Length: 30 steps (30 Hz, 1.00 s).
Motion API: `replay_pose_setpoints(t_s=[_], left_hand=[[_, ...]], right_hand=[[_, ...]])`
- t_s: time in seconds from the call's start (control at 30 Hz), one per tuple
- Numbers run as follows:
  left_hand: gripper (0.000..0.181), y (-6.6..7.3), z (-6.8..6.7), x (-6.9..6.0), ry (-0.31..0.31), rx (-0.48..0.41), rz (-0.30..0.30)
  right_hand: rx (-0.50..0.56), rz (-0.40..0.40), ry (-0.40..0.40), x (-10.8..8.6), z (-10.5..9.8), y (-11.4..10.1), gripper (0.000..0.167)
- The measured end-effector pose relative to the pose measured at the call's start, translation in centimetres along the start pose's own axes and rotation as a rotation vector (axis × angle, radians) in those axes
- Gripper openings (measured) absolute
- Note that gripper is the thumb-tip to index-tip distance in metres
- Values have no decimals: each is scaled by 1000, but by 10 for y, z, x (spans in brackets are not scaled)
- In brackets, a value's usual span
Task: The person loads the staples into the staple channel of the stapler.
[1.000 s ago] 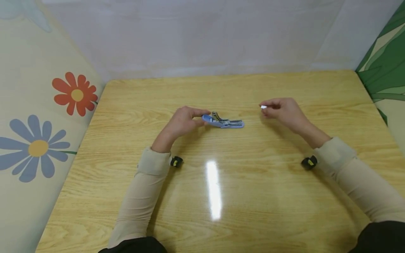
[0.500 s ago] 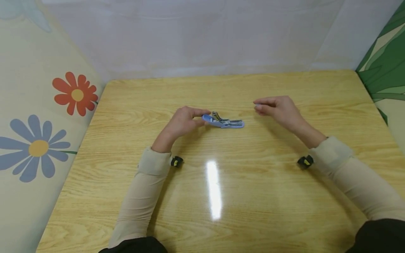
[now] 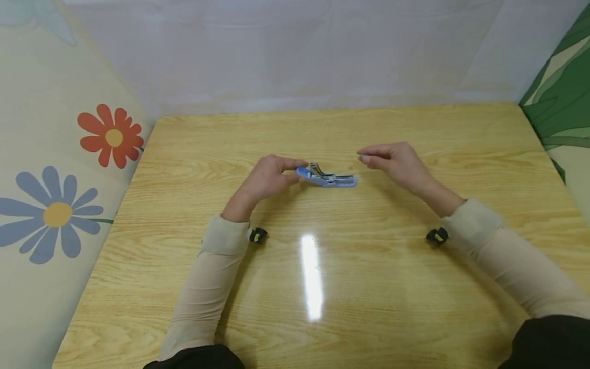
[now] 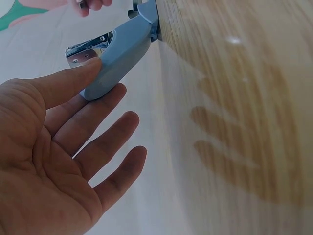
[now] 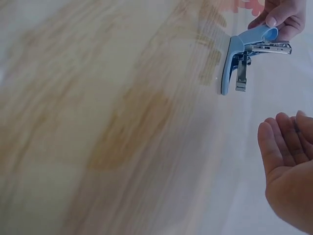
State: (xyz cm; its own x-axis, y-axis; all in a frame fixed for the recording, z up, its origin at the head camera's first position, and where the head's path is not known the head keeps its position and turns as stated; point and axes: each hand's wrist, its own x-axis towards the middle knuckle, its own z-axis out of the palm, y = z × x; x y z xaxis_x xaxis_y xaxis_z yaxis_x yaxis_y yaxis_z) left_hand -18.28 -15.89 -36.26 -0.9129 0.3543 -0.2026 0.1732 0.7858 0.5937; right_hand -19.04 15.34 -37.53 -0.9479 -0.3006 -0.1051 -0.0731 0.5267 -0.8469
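The fingers of the left hand were narrow at the thumb and nearest fingers, pinching one end of a blue stapler; the ring and little fingers were spread apart, clear of it. A black wrist camera sat at that arm's rolled-up beige cuff.

To the right, the stapler was on the worktop, between the two hands. It was folded out: the gripped end was raised and tilted, while the other end lay along the wood. The raised blue part was hollow at its tip. One metal arm stuck out at an angle from the middle, and a second, a metal channel, ran above the low end. Whether staples lay in that channel could not be told.

Next came the right hand, just beyond the stapler's low end and apart from it, above the wood. Its thumb and index finger were nearly together, pinching a small grey piece, mostly hidden and too small to identify. Farther right were another beige cuff and a wall painted with green leaves.
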Motion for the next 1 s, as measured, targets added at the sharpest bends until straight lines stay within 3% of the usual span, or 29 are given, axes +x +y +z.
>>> replay_pose_setpoints(t_s=[0.47, 0.7, 1.0], left_hand=[[40, -1, 0, 1, 9, 52, 35], [39, -1, 1, 1, 9, 47, 23], [38, 0, 1, 2, 5, 45, 15]], right_hand=[[-4, -12, -46, 4, 14, -5, 33], [-92, -44, -60, 9, 25, -1, 26], [-135, -8, -82, 10, 34, 0, 24]])
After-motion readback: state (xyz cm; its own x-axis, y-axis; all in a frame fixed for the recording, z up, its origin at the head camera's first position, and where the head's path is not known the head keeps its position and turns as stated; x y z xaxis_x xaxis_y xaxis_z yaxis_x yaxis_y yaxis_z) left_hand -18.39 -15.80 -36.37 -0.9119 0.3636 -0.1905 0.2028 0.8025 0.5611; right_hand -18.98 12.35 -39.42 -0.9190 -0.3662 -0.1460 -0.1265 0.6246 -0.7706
